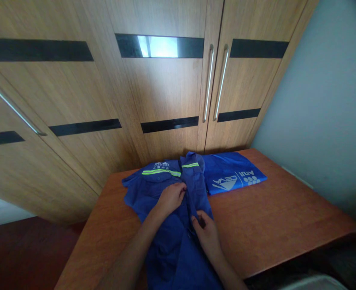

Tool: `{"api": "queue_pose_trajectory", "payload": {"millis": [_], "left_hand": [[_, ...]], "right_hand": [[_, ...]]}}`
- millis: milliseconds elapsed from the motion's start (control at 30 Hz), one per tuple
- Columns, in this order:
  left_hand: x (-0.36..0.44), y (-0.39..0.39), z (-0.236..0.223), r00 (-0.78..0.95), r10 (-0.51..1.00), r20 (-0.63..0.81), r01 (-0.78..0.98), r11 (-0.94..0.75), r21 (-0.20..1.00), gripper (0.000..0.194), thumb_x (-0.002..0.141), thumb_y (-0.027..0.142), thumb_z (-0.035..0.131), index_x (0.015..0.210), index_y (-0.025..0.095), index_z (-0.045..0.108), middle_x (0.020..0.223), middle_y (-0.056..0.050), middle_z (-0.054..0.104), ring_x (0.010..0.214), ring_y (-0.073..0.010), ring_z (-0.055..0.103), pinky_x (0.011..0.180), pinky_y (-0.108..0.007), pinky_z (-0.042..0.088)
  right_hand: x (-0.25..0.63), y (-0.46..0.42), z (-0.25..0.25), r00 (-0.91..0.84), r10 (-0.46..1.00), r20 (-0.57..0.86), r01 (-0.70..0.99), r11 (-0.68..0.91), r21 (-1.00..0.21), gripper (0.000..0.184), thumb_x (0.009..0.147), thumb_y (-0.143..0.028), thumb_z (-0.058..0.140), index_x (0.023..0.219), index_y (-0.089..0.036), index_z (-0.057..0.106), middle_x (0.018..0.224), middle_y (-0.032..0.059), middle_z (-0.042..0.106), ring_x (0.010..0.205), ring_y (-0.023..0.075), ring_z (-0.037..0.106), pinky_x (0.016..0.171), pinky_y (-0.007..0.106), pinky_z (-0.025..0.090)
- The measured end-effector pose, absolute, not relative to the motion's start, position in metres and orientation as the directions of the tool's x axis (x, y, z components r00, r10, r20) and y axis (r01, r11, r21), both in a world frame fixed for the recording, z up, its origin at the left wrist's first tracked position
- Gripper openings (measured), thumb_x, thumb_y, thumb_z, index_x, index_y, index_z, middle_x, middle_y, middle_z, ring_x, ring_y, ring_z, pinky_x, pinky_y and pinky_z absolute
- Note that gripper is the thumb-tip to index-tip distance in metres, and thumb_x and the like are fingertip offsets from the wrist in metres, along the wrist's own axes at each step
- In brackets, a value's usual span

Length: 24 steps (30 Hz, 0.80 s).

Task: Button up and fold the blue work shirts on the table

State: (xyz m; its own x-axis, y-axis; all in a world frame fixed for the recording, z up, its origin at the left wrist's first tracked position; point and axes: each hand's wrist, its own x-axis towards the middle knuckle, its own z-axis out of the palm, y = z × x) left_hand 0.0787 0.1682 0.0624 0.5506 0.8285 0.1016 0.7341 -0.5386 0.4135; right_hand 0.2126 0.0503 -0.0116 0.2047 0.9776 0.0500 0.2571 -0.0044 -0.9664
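Note:
A dark blue work jacket (171, 251) lies front up on the wooden table, with yellow-green reflective strips across its chest and white lettering above one strip. My left hand (171, 198) is closed at the upper front opening, fingertips pinching the fabric edge. Lower down on the other side of the opening, my right hand (207, 233) has thumb and fingers curled on the front edge of the jacket. The jacket's lower end runs out of the bottom of the view, partly behind my forearms.
A folded bright blue piece with white "Anji CEVA" print (235, 171) lies beside the jacket on the table (274, 217). Wooden wardrobe doors (165, 88) with metal handles rise right behind the table. A pale wall (322, 121) stands at the right.

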Motion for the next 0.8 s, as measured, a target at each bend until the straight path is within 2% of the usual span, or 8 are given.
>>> {"api": "queue_pose_trajectory", "payload": {"millis": [100,267,367,467,700,800], "left_hand": [[0.076,0.160,0.050,0.510,0.852,0.117,0.750,-0.507,0.426,0.030,0.083,0.011,0.047,0.110,0.021,0.056,0.096,-0.006,0.066,0.088,-0.0185,0.062,0.079,-0.027,0.044],[0.058,0.140,0.044,0.429,0.900,0.082,0.800,-0.421,0.428,0.013,0.084,0.020,0.050,0.095,0.021,0.057,0.089,-0.005,0.063,0.079,-0.0187,0.061,0.071,-0.027,0.044],[0.054,0.130,0.038,0.429,0.903,-0.014,0.823,-0.384,0.418,0.017,0.078,0.026,0.061,0.094,0.021,0.059,0.092,-0.006,0.064,0.080,-0.0214,0.062,0.070,-0.029,0.044],[0.056,0.126,0.031,0.420,0.906,-0.052,0.831,-0.361,0.424,0.016,0.075,0.021,0.062,0.091,0.021,0.060,0.091,-0.006,0.064,0.080,-0.0213,0.062,0.070,-0.029,0.042],[0.054,0.124,0.034,0.399,0.916,-0.032,0.802,-0.332,0.497,0.006,0.076,0.016,0.056,0.080,0.020,0.058,0.080,-0.003,0.065,0.074,-0.0184,0.061,0.066,-0.026,0.040],[0.048,0.118,0.040,0.388,0.922,-0.013,0.729,-0.298,0.616,0.006,0.081,0.021,0.053,0.079,0.020,0.058,0.073,-0.001,0.064,0.069,-0.0164,0.060,0.063,-0.024,0.041]], "right_hand": [[0.215,0.051,-0.015,0.246,0.969,0.036,0.192,-0.012,-0.981,0.022,0.084,-0.038,0.053,0.077,-0.018,0.060,0.064,-0.0020,0.053,0.062,0.0157,0.050,0.059,0.024,0.036],[0.219,0.055,-0.013,0.261,0.965,-0.010,0.073,-0.030,-0.997,0.024,0.082,-0.040,0.056,0.074,-0.018,0.058,0.065,-0.0020,0.051,0.062,0.0151,0.048,0.059,0.024,0.037],[0.219,0.057,-0.006,0.238,0.971,-0.026,0.031,-0.034,-0.999,0.024,0.082,-0.040,0.056,0.078,-0.017,0.061,0.069,-0.0002,0.056,0.064,0.0158,0.050,0.060,0.025,0.039],[0.218,0.060,0.002,0.231,0.973,-0.002,0.070,-0.019,-0.997,0.024,0.082,-0.040,0.056,0.080,-0.017,0.062,0.070,0.0002,0.057,0.065,0.0163,0.052,0.060,0.025,0.040],[0.213,0.062,0.013,0.260,0.963,0.073,0.190,0.023,-0.982,0.020,0.082,-0.037,0.056,0.080,-0.018,0.061,0.067,-0.0012,0.057,0.064,0.0163,0.054,0.059,0.025,0.041],[0.207,0.063,0.015,0.264,0.958,0.108,0.210,0.052,-0.976,0.019,0.082,-0.035,0.057,0.082,-0.017,0.063,0.069,0.0004,0.060,0.065,0.0169,0.056,0.060,0.025,0.043]]}}
